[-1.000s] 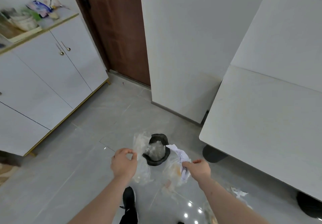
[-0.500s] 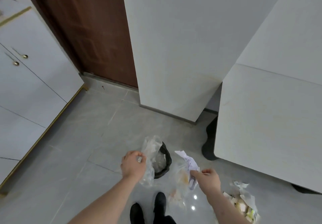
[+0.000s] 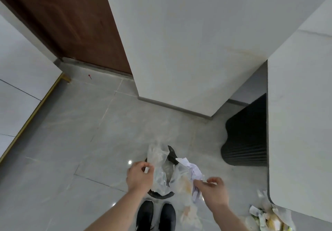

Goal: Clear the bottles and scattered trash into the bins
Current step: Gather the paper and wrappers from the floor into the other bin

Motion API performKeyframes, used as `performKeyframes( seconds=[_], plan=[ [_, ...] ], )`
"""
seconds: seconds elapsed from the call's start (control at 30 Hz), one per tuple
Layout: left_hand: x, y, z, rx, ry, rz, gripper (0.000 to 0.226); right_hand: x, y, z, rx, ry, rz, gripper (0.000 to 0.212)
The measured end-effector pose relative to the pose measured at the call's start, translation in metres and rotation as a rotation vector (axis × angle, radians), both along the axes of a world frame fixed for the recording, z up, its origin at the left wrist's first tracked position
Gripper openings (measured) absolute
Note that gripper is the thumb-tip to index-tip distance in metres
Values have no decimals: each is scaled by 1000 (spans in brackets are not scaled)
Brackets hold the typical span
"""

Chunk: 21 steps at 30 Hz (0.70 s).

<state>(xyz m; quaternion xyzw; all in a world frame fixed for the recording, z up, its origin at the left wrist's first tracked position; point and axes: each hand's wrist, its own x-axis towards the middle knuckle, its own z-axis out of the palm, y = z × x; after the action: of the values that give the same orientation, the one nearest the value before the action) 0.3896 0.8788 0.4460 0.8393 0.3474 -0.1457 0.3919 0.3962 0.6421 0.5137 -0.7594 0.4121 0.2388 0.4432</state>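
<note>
**Both hands full, bin directly below**

We are standing over the small black bin [image 3: 162,194], our shoes [image 3: 156,214] right at its near rim. Our left hand [image 3: 140,176] is curled, fingers pinching a crumpled clear plastic bag [image 3: 158,166] that hangs just to its right, over the bin's mouth. Our right hand [image 3: 213,193] is also curled, gripping a second, stained clear bag [image 3: 183,186] together with crumpled white paper [image 3: 193,170]; both hang just to the left of that hand, partly over the bin's right edge and partly outside it.

The risk, as we judge it, lies with the right-hand load. It is wide and limp, and if we let go where it hangs, part of it may drape over the rim or slide to the floor by our shoes. Light plastic also drifts as it falls, and the paper could separate from the bag. The bin's mouth is narrow, so two bundles released at once may jam on top.

More scattered trash [image 3: 267,216] waits on the floor to the right of our right hand, under the white table [image 3: 301,123] edge.
</note>
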Motion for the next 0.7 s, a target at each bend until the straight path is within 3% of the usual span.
performKeyframes(
  seconds=[0.13,0.23,0.3,0.47,0.6,0.7],
  plan=[
    [10,2,-106,0,56,-62,23,6,8,-89,9,-8,-34,37],
    [11,7,-160,70,213,-225,5,-4,10,-139,39,11,-67,40],
    [10,15,-185,92,323,-397,30,-11,13,-160,55,31,-82,40],
    [11,42,-181,47,297,-498,54,-14,28,-176,54,74,-109,40],
    [12,80,-157,47,128,-545,31,5,47,-186,10,76,-112,35],
    [15,105,-151,39,83,-552,28,17,62,-210,-48,118,-38,35]
  ],
)
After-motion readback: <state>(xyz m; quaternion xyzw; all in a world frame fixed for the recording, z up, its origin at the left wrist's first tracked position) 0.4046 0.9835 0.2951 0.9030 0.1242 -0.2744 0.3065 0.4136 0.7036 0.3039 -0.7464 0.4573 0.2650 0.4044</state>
